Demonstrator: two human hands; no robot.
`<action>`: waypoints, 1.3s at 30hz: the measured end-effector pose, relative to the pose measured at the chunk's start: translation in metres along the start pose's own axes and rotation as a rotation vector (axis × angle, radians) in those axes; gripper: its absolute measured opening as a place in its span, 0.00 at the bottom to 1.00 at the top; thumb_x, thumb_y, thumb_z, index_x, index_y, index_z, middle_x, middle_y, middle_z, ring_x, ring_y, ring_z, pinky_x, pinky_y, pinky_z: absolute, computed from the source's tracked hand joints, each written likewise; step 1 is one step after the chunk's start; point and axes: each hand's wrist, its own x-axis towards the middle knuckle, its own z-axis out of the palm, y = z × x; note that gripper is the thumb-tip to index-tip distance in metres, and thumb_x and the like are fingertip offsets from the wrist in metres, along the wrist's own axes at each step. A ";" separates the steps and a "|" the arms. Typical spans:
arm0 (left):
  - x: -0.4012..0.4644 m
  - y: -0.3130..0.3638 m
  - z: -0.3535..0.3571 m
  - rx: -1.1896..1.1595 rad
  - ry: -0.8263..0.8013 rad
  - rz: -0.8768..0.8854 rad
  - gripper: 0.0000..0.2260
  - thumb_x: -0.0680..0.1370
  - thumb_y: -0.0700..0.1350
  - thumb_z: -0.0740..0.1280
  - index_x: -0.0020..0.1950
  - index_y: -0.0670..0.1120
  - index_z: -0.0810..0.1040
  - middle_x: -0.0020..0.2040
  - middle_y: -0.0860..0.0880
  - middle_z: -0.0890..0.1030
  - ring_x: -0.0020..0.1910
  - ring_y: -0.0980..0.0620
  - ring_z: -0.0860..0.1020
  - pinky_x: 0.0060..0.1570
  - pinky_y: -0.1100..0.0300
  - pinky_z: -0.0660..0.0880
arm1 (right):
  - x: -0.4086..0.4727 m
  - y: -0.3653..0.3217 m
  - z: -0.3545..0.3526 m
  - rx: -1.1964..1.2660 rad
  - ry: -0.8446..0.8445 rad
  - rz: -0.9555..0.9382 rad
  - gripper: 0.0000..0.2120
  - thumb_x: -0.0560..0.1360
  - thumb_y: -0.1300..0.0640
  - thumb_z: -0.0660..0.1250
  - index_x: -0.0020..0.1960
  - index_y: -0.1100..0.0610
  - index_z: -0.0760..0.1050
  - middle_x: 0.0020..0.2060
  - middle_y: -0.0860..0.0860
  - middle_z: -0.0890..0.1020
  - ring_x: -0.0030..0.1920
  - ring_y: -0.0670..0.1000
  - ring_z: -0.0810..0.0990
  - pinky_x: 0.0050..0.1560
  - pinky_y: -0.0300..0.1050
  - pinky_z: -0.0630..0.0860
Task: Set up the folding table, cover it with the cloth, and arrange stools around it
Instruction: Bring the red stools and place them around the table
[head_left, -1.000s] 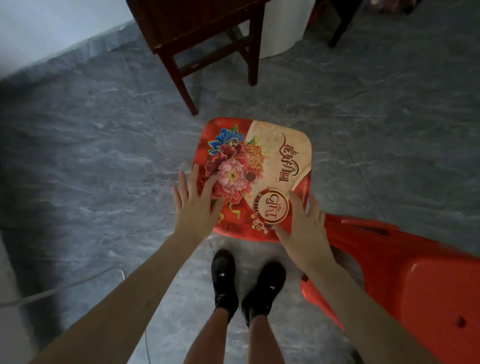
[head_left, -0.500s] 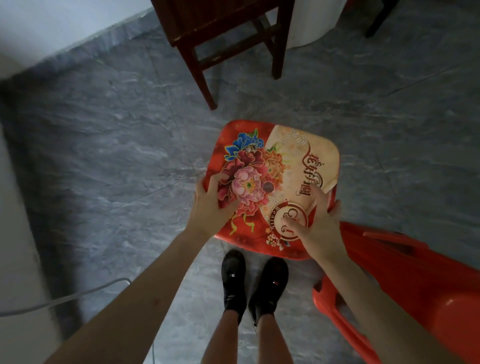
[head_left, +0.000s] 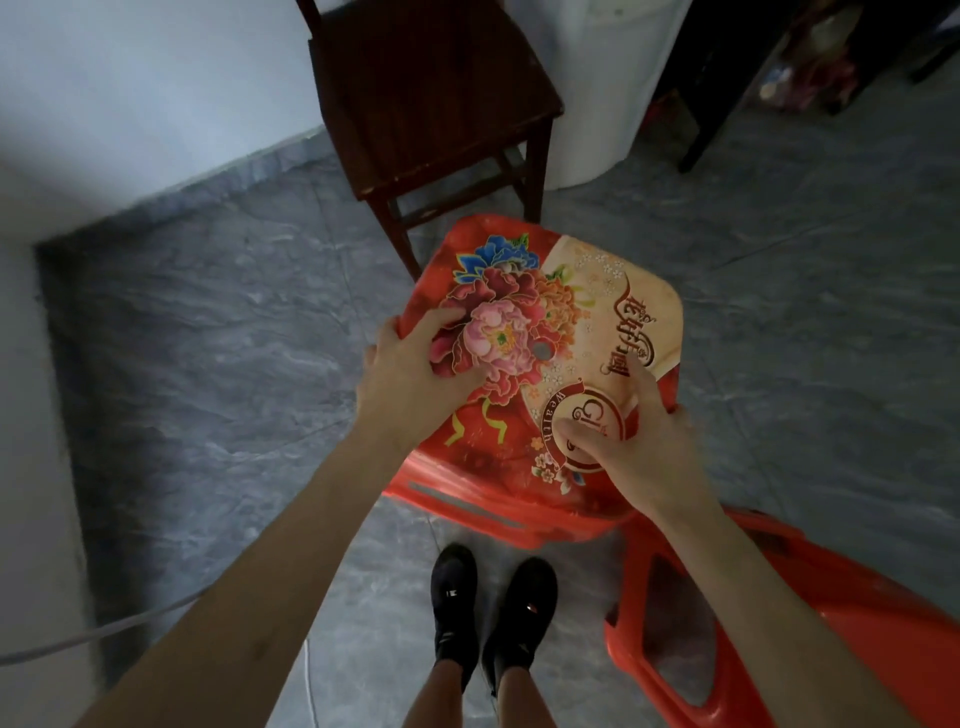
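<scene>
Two bare hands grip one red plastic stool (head_left: 550, 374) in the head view, one on each side of its printed seat. The left hand (head_left: 410, 374) clasps the seat's left edge: its thumb lies across the top by the pink flower print, and the other fingers curl down over the rim, out of sight. The right hand (head_left: 644, 441) holds the near right corner, with the thumb and forefinger lying on the round emblem and cream panel while the remaining fingers wrap around the right edge. The seat is tilted, its near side lower, and the stool's red skirt shows below the seat toward the person. Whether its legs touch the grey tiled floor (head_left: 218, 364) cannot be told.

Just right of the person, a second red stool (head_left: 779, 623) lies on its side, its open underside and cut-out side panels facing the camera; nothing can be made out inside it. Beyond the held stool stands a dark wooden chair (head_left: 431, 98), with a white cylindrical container (head_left: 608, 88) just behind it, its contents hidden. Two black shoes (head_left: 488, 603) stand below the held stool.
</scene>
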 end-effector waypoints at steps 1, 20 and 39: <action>-0.007 0.014 -0.014 0.005 -0.013 0.026 0.32 0.60 0.69 0.66 0.64 0.71 0.66 0.66 0.46 0.68 0.63 0.40 0.72 0.59 0.40 0.74 | -0.010 -0.009 -0.017 0.005 0.009 -0.018 0.50 0.62 0.32 0.72 0.76 0.36 0.48 0.65 0.62 0.67 0.67 0.62 0.64 0.64 0.56 0.67; -0.144 0.260 -0.194 -0.179 0.164 0.401 0.26 0.66 0.62 0.60 0.65 0.73 0.66 0.60 0.57 0.68 0.63 0.45 0.72 0.62 0.42 0.73 | -0.208 -0.153 -0.299 -0.111 0.389 -0.196 0.42 0.63 0.28 0.64 0.73 0.29 0.52 0.69 0.60 0.60 0.70 0.62 0.55 0.68 0.65 0.61; 0.039 0.359 -0.241 -0.023 -0.117 0.714 0.24 0.67 0.64 0.65 0.63 0.68 0.72 0.60 0.48 0.75 0.58 0.47 0.76 0.61 0.46 0.73 | -0.134 -0.230 -0.315 0.049 0.528 0.096 0.41 0.65 0.28 0.66 0.74 0.31 0.53 0.70 0.59 0.62 0.73 0.60 0.53 0.69 0.61 0.61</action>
